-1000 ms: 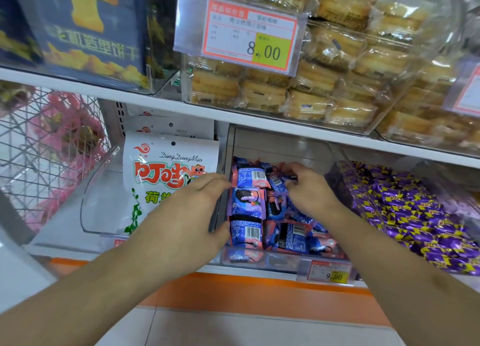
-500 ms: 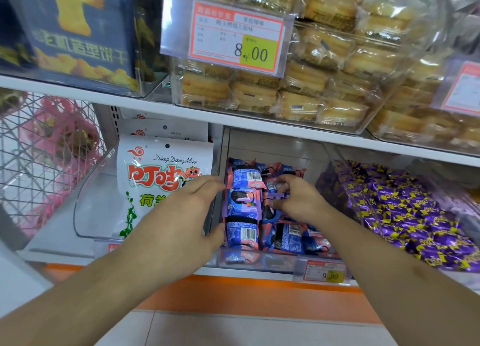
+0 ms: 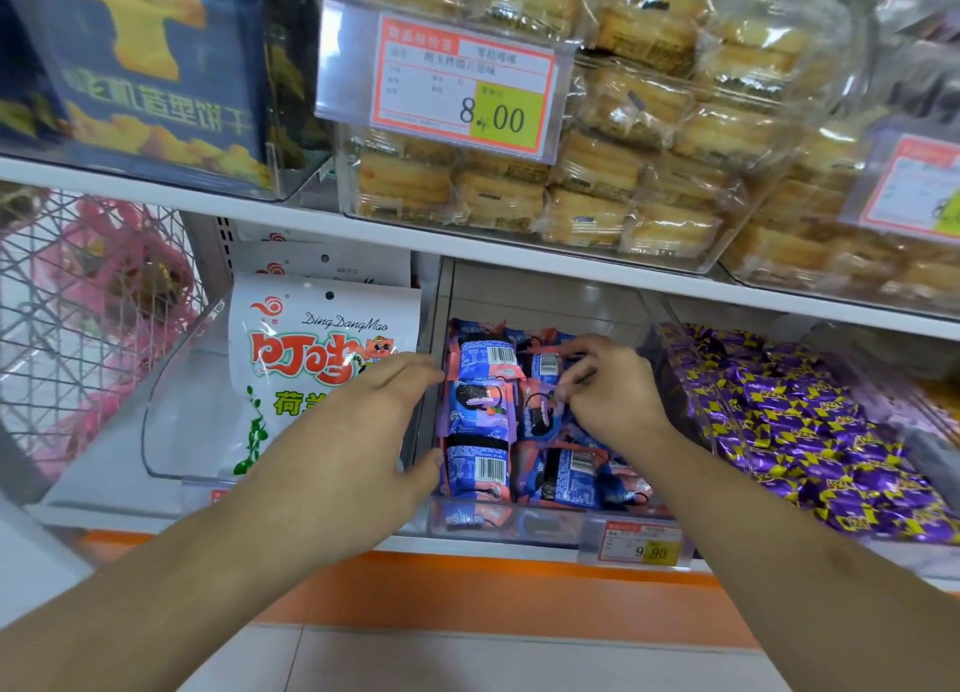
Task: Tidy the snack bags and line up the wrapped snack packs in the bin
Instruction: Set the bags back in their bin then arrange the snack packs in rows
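Note:
A clear bin [image 3: 519, 528] on the lower shelf holds several blue and pink wrapped snack packs [image 3: 480, 411]. Three of them stand in a row along the bin's left side. My left hand [image 3: 358, 431] is flat against the bin's left wall, fingers together, thumb at the lowest pack. Over the middle of the bin, my right hand [image 3: 610, 395] pinches the edge of one wrapped pack [image 3: 540, 411]. Left of the bin stands a white snack bag [image 3: 306, 359] with red lettering, partly hidden behind my left hand.
A bin of purple and yellow candies [image 3: 810, 431] lies right of the snack bin. The upper shelf [image 3: 311, 226] carries clear tubs of yellow cakes [image 3: 519, 192] and a dark blue biscuit box [image 3: 156, 68]. A wire basket [image 3: 78, 317] stands at far left. Price tags hang on the bin fronts.
My right hand drew back from the bin's rear toward its middle and pinched a pack. My left hand stayed against the bin's left side.

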